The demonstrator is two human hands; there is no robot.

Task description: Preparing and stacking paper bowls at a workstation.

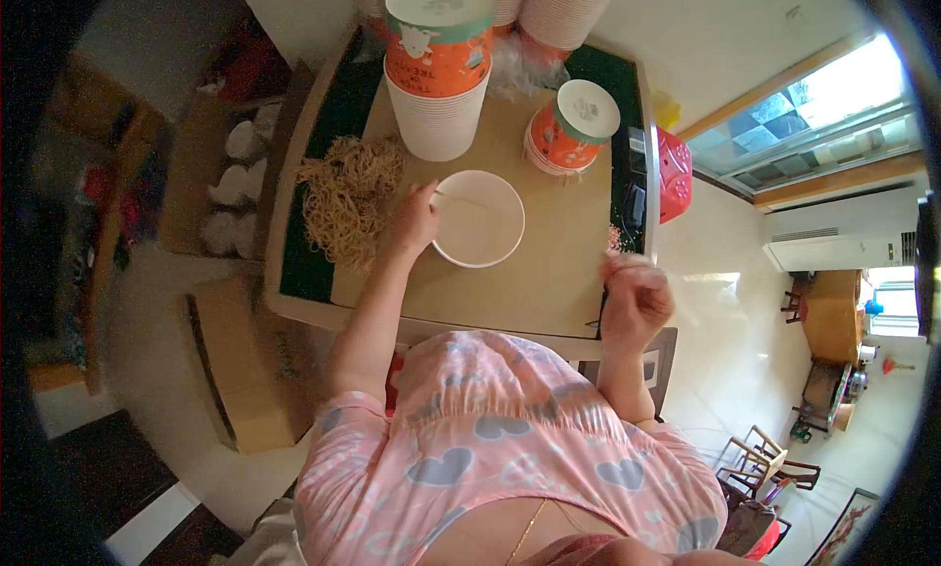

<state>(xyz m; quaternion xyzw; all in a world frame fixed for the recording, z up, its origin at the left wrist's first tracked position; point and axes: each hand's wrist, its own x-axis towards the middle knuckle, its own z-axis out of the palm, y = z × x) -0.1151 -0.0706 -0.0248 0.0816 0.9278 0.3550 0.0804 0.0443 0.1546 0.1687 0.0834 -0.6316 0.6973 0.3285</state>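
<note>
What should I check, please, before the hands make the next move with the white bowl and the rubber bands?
1. Left hand on white bowl rim: ok.
2. Bowl flat on the table: ok.
3. Pile of rubber bands within reach of left hand: ok.
4. Right hand holding a band: cannot tell, blurred.
5. Bowl empty inside: ok.
6. Stack of cups with orange lidded cup standing apart from bowl: ok.

pink top (490, 439) — grey hearts, short sleeves
</note>
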